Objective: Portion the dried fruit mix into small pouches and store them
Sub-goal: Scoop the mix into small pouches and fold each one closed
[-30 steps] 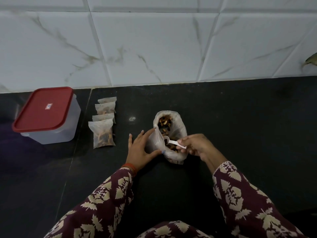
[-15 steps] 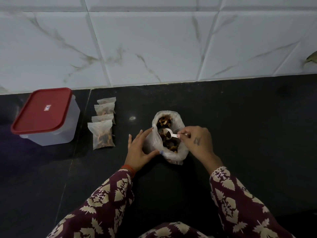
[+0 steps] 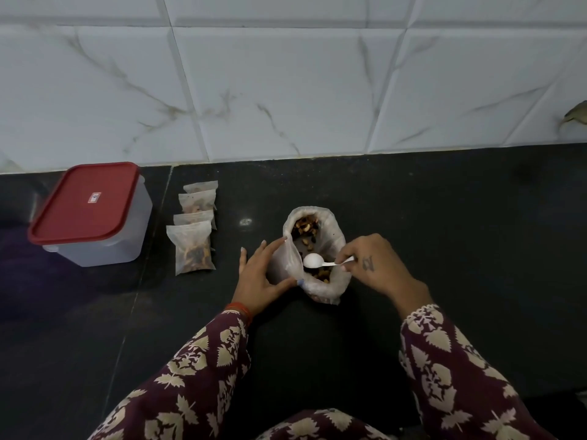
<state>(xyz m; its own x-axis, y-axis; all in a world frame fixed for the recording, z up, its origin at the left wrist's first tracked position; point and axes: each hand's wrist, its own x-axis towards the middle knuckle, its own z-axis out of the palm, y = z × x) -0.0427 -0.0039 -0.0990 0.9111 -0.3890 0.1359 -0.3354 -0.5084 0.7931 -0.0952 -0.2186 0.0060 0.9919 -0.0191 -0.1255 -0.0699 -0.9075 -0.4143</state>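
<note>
A big clear bag of dried fruit mix (image 3: pixel 330 236) stands open on the black counter. Against its left side my left hand (image 3: pixel 259 277) holds a small clear pouch (image 3: pixel 287 265) between thumb and fingers. My right hand (image 3: pixel 374 265) pinches the handle of a white plastic spoon (image 3: pixel 313 260). The spoon's bowl hangs over the pouch mouth, its rounded back turned up. Several filled pouches (image 3: pixel 193 249) lie overlapping in a row to the left.
A clear plastic box with a red lid (image 3: pixel 85 208), closed, stands at the far left beside the filled pouches. White marbled wall tiles (image 3: pixel 286 90) rise behind the counter (image 3: pixel 444 217). A small brownish thing (image 3: pixel 576 112) shows at the right edge.
My right hand lifted the spoon out of the fruit in the big bag, carried it left to the small pouch and turned its bowl over. The left hand stayed put.
</note>
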